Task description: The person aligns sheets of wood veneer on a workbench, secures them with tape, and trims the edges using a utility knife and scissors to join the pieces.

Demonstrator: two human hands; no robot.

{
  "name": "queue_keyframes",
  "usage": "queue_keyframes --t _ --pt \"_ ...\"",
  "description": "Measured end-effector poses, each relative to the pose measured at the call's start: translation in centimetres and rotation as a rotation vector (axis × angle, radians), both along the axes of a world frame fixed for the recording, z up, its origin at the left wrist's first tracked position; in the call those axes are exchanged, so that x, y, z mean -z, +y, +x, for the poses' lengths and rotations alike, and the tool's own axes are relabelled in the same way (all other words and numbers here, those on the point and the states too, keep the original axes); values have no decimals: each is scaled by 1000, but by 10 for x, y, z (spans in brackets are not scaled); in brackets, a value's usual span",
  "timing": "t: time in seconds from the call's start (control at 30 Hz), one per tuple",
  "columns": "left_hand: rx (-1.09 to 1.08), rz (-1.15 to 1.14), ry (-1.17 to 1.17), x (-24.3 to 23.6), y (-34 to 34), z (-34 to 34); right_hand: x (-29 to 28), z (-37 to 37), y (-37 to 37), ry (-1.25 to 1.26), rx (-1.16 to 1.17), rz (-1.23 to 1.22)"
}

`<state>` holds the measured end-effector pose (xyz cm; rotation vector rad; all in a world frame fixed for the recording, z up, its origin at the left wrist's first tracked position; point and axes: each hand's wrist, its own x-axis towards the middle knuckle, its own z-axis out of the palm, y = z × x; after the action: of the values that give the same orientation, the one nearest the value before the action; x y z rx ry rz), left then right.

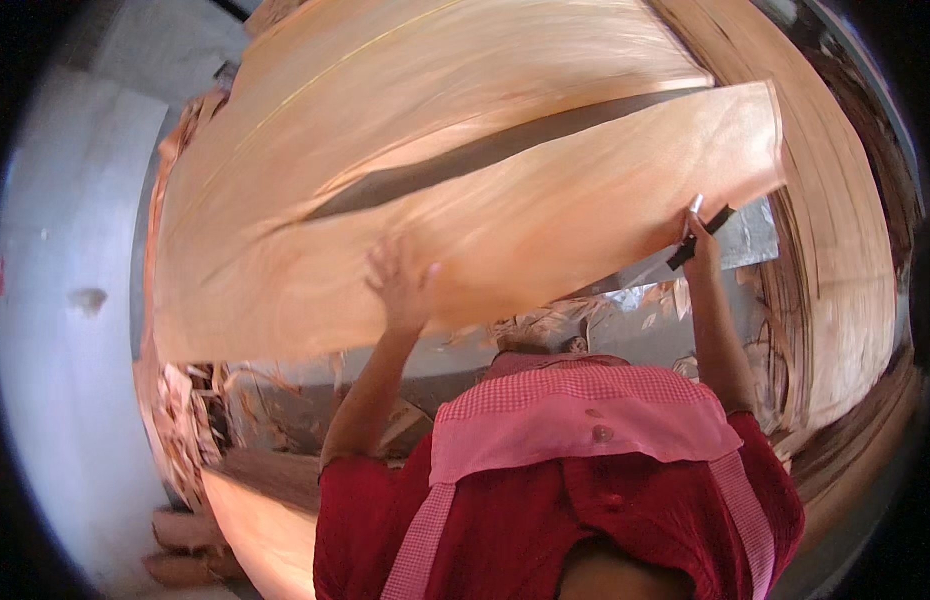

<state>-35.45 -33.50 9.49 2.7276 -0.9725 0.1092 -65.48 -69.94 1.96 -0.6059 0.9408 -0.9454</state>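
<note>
A long strip of thin wood veneer [585, 210] lies across the middle, with a wide dark gap between it and the larger veneer sheet [465, 100] behind; toward the left the two seem to join. My left hand [399, 285] rests on the strip with its fingers spread, slightly smeared by motion. At the strip's near right edge, my right hand [701, 245] is closed around a black-handled knife [723, 218], whose thin grey blade seems to point down and left. A small whitish piece [695, 204] shows by the fingers; its kind is unclear.
Stacked veneer [835, 240] with ragged edges stands at the right. Torn veneer scraps [190, 420] pile up at the lower left, and more lie between my body and the strip. A grey metal-like plate [753, 235] shows under the right end. Pale floor [75, 300] stretches along the left.
</note>
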Motion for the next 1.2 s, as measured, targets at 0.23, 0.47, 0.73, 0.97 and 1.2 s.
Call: queue_keyframes --t 0.23,0.47,0.73,0.97,1.2 --pt "4 207 332 69 -31 -32 12 -40 -23 172 -156 34" --pt "472 -151 196 44 -116 19 -75 -101 -13 310 36 -152" --pt "398 10 -192 61 -303 84 -96 -42 18 372 -275 -74" --pt "472 28 -208 61 -354 180 -69 -43 31 446 -92 112" --pt "527 136 274 -6 -391 265 -59 -29 35 467 -37 179"
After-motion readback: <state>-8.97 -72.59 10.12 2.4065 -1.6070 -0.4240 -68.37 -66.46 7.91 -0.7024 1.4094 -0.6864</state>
